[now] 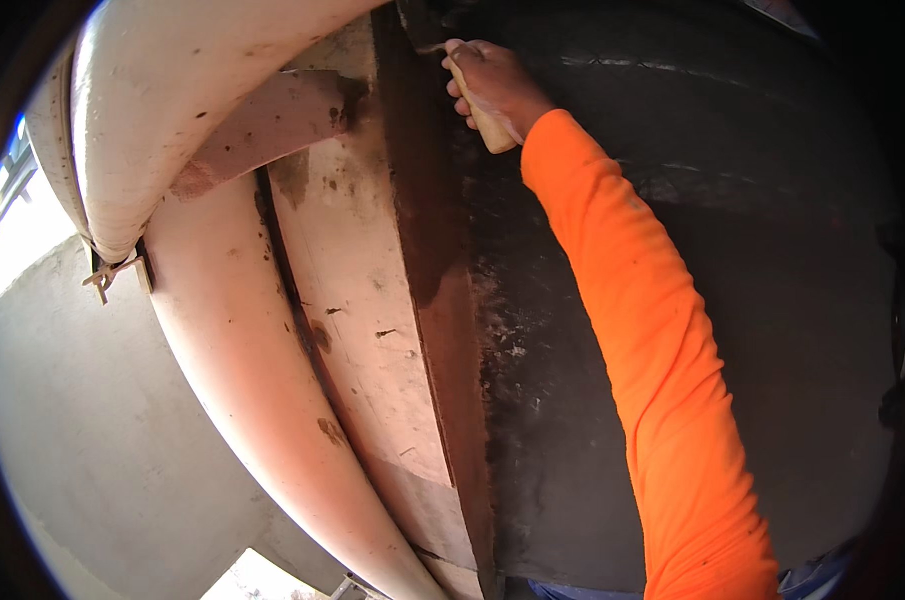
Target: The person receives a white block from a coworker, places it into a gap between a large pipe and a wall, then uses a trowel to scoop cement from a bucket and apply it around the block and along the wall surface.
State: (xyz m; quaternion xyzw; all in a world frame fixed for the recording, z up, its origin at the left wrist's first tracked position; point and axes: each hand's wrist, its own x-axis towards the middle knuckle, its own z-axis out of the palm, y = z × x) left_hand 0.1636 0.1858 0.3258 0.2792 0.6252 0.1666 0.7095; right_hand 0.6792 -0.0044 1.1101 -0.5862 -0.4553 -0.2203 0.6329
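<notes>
My right hand [498, 82], at the end of an orange sleeve [633, 300], is raised to the top middle of the view. Its fingers are wrapped round the pale wooden handle of a trowel [492, 128]. A thin bent metal shank sticks out past the fingers, close to the dark corner strip [413, 150]. The blade is hard to make out against the dark surface. Right of that strip spreads a dark grey wall [583, 400] with rough, paler flecks along its edge. My left hand is out of view.
Left of the strip stands a pale, stained board [358, 290]. Long pale curved pipes [243, 320] run beside it, with a metal clamp [113, 277] at one joint. A reddish-brown crosspiece [273, 125] meets the board. Farther left is a grey wall [103, 400]; blue cloth shows at the bottom.
</notes>
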